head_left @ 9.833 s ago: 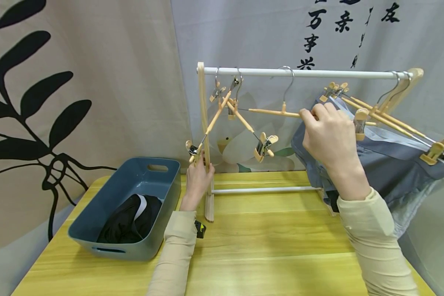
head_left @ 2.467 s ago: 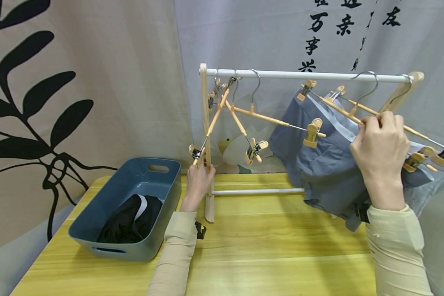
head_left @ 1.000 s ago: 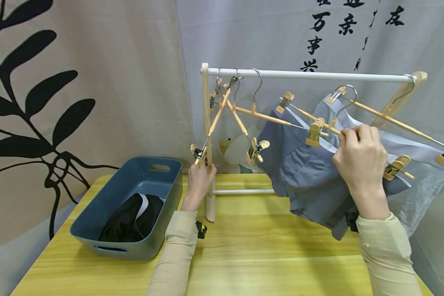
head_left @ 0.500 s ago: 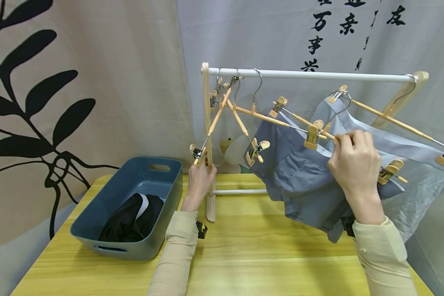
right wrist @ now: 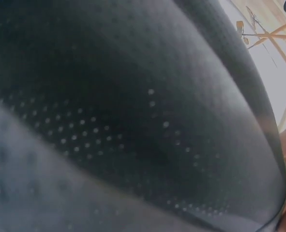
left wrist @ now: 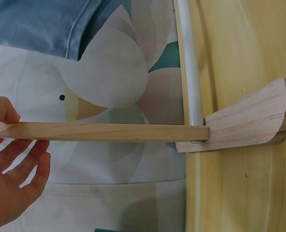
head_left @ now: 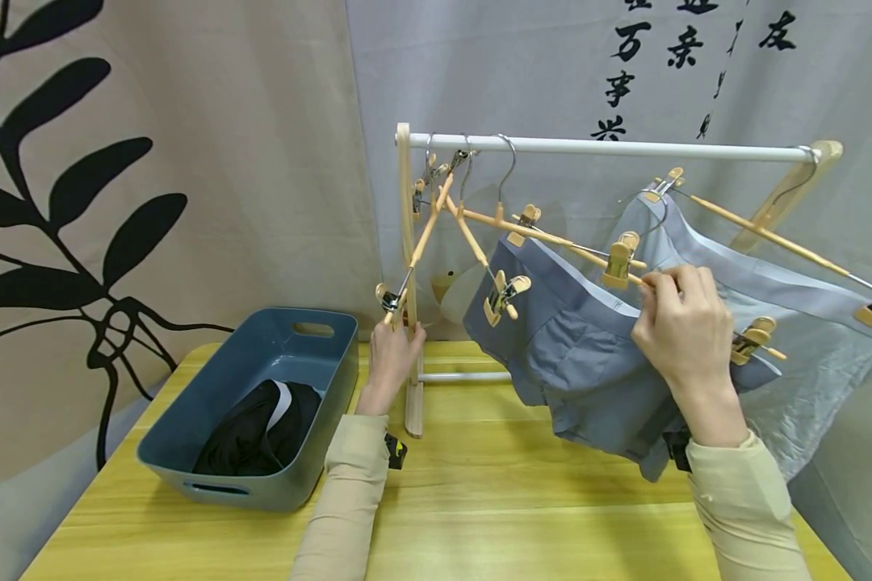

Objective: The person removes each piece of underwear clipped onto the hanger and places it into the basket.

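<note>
Sagging, creased shorts [head_left: 577, 351], wooden hanger [head_left: 590, 257]

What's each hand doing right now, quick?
Left hand: closed, holding the rack's left upright.
Right hand: closed, holding the hanger with blue-grey shorts clipped on it.

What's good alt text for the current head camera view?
A person's right hand holds a clip hanger bearing gray-blue shorts below the white rail of a rack, while the left hand grips its left post. A lighter garment hangs at right; a blue bin holding black cloth stands on the wooden table.
</note>
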`<state>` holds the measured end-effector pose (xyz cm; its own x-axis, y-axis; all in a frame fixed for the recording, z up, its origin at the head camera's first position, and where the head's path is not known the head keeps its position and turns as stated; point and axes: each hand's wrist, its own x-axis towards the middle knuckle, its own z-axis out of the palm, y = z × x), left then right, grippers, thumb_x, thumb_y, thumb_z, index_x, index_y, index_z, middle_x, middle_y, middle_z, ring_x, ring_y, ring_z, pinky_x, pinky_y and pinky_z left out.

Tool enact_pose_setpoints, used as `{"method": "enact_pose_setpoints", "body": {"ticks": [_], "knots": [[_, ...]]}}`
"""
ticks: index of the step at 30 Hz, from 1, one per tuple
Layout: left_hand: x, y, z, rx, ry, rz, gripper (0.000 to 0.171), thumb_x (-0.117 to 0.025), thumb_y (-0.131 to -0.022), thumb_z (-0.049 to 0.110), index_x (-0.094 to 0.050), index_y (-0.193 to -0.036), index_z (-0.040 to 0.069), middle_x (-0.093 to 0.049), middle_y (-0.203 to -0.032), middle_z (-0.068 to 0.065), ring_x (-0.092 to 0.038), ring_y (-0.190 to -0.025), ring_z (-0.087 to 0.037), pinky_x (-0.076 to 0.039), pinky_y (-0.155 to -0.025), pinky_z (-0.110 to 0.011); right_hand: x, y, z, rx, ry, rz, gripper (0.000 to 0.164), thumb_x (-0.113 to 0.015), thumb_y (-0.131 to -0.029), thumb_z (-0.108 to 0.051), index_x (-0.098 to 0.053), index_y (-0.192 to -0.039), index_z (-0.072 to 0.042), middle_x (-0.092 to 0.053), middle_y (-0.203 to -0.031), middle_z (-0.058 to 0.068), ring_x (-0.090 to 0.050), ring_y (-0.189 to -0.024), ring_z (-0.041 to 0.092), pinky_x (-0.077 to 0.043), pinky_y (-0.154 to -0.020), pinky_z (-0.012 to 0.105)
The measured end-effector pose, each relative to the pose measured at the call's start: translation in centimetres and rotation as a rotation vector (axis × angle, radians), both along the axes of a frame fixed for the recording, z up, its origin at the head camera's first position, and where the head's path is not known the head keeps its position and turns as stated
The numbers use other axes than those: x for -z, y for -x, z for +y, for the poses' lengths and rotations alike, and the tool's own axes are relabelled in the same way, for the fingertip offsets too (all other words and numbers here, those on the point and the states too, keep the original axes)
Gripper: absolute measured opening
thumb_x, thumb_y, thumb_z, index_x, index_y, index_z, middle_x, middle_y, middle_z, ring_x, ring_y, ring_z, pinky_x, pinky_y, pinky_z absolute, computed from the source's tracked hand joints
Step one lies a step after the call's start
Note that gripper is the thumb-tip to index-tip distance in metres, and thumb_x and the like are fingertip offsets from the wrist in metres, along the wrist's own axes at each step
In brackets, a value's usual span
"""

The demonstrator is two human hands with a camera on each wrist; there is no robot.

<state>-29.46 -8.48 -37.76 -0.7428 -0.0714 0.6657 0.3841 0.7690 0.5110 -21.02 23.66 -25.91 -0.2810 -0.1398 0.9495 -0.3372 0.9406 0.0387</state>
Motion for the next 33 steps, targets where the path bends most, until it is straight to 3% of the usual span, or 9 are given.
{"method": "enact_pose_setpoints", "body": {"ticks": [12,16,23,33], "knots": [[-0.2,-0.2,0.0,-0.001,0.036,0.001,0.041,-0.06,-0.083,0.011,-0.048,-0.121,0.003,-0.052,-0.058,-0.012,-0.038,-0.038,-0.012,-0.029,-0.037,-0.02,0.7,0.2,-0.1,-0.106,-0.057,0.018,0.025,-0.047,-0.087,-0.011,-0.061,-0.081,0.008,-0.053,-0.075,0.02,-0.049,-0.072,0.038,-0.042,-0.06,0.046],[-0.2,-0.1,0.0,-0.002,0.032,-0.007,0.042,-0.06,-0.083,0.011,-0.048,-0.123,0.003,-0.051,-0.057,-0.012,-0.036,-0.036,-0.012,-0.028,-0.036,-0.021,1.0,0.2,-0.3,-0.14,-0.069,0.042,0.025,-0.046,-0.086,-0.011,-0.062,-0.08,0.008,-0.053,-0.074,0.02,-0.049,-0.07,0.037,-0.042,-0.061,0.045],[-0.1,-0.1,0.0,0.001,0.009,0.0,0.033,-0.06,-0.083,0.012,-0.05,-0.113,0.005,-0.057,-0.064,-0.013,-0.046,-0.045,-0.017,-0.036,-0.04,-0.024,1.7,0.4,-0.7,-0.188,-0.109,0.095,0.023,-0.049,-0.084,-0.01,-0.062,-0.077,0.007,-0.055,-0.073,0.019,-0.05,-0.066,0.036,-0.043,-0.055,0.044],[-0.1,-0.4,0.1,-0.011,-0.019,0.012,0.013,-0.064,-0.08,0.011,-0.056,-0.083,0.001,-0.059,-0.067,-0.015,-0.054,-0.052,-0.025,-0.045,-0.047,-0.036,2.6,0.5,-1.1,-0.245,-0.138,0.132,0.022,-0.048,-0.083,-0.008,-0.062,-0.074,0.006,-0.055,-0.072,0.019,-0.049,-0.062,0.034,-0.041,-0.047,0.042]]}}
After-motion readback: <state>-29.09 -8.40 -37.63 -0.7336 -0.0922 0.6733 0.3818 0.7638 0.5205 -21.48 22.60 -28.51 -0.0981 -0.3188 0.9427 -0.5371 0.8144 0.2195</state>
